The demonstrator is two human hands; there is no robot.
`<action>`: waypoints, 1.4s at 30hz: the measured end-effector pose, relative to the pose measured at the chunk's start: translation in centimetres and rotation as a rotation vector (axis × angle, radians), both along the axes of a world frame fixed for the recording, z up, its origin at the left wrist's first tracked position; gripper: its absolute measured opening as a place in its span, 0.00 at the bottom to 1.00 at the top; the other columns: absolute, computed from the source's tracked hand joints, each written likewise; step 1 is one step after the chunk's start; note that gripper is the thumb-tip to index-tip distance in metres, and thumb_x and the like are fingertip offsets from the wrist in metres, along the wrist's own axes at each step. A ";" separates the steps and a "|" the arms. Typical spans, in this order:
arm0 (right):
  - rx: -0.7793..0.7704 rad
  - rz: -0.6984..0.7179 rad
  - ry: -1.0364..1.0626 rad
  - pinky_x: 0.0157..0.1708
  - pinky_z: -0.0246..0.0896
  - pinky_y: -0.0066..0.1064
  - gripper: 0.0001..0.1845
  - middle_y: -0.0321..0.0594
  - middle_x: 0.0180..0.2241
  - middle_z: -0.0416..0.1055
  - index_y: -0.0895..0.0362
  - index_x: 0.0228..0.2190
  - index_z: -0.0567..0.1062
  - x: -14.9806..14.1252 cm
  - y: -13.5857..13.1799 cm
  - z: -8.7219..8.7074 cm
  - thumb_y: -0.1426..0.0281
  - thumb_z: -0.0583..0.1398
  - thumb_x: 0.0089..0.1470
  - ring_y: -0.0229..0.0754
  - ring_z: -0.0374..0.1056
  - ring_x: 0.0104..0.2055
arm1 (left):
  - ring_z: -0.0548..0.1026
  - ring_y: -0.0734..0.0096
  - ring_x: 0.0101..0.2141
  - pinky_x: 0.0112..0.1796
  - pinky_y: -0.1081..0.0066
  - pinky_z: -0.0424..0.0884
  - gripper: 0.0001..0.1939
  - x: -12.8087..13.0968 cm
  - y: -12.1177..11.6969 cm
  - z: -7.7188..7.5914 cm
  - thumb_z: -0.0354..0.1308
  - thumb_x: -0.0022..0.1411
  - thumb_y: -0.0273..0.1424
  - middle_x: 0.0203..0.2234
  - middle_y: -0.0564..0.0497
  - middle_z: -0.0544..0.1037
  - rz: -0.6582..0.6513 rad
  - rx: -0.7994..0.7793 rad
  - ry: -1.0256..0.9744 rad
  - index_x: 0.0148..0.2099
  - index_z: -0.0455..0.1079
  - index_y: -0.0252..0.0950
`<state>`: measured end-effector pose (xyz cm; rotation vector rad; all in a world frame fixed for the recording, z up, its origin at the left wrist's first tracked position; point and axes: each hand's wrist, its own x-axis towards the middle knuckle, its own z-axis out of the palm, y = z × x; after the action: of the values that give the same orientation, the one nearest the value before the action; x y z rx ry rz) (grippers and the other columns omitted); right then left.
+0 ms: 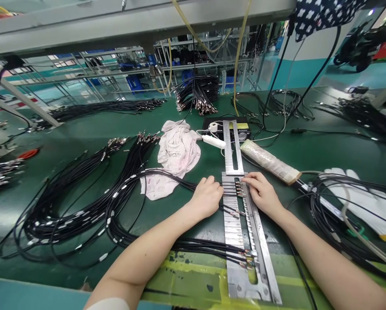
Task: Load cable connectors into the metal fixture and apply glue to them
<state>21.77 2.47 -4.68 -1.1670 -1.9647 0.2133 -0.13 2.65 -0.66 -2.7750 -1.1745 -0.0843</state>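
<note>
A slotted metal fixture point(233, 228) lies lengthwise on the bench, with black cables laid across its grooves. My left hand point(208, 197) is closed around several black cables point(183, 183) at the fixture's left edge. Their stripped, coloured ends point(240, 188) cross the fixture's long slot. On the other side, my right hand point(262, 193) has thumb and forefinger pinched at the uppermost cable end, partly hiding it. Lower down, more cables point(209, 246) rest across the fixture with ends near its bottom opening. A few loose ends point(235, 212) lie midway along it.
Coiled black cables point(66, 215) cover the left bench. A crumpled cloth point(178, 148) and a black box point(243, 125) sit behind the fixture. To the right are a wrapped bar point(269, 161), white gloves point(357, 202) and another cable coil point(322, 215). Yellow hoses point(238, 56) hang overhead.
</note>
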 end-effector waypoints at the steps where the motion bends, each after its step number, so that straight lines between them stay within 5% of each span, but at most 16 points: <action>1: -0.003 0.004 0.000 0.44 0.65 0.38 0.20 0.42 0.41 0.66 0.52 0.40 0.73 0.0 0.0 0.0 0.81 0.49 0.52 0.43 0.66 0.44 | 0.63 0.60 0.36 0.32 0.62 0.56 0.09 0.0 -0.1 0.1 0.48 0.59 0.21 0.27 0.45 0.71 -0.001 0.005 -0.001 0.31 0.68 0.32; 11: 0.000 0.028 -0.011 0.44 0.64 0.38 0.20 0.42 0.40 0.66 0.53 0.39 0.73 -0.1 0.2 -0.1 0.82 0.49 0.51 0.43 0.65 0.44 | 0.64 0.58 0.36 0.32 0.61 0.56 0.07 -0.1 -0.2 0.8 0.49 0.57 0.21 0.26 0.45 0.71 -0.005 0.039 -0.003 0.30 0.67 0.32; 32: 0.023 0.026 -0.055 0.43 0.65 0.39 0.19 0.42 0.40 0.65 0.52 0.39 0.73 -0.1 0.2 -0.1 0.81 0.49 0.52 0.43 0.65 0.44 | 0.63 0.58 0.36 0.34 0.63 0.58 0.10 0.9 -0.4 -0.2 0.45 0.62 0.20 0.29 0.44 0.69 0.019 0.006 0.022 0.35 0.66 0.31; 42: 0.024 0.173 -0.320 0.41 0.58 0.43 0.22 0.44 0.41 0.68 0.51 0.35 0.77 -1.0 -0.7 0.9 0.83 0.50 0.48 0.48 0.61 0.45 | 0.63 0.61 0.36 0.34 0.64 0.57 0.11 0.3 0.0 -0.7 0.44 0.64 0.22 0.30 0.45 0.69 -0.061 -0.006 -0.013 0.35 0.67 0.32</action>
<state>20.75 1.79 -3.76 -1.0664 -2.3448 0.0956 0.18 2.69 -1.41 -2.8201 -1.0945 -0.1057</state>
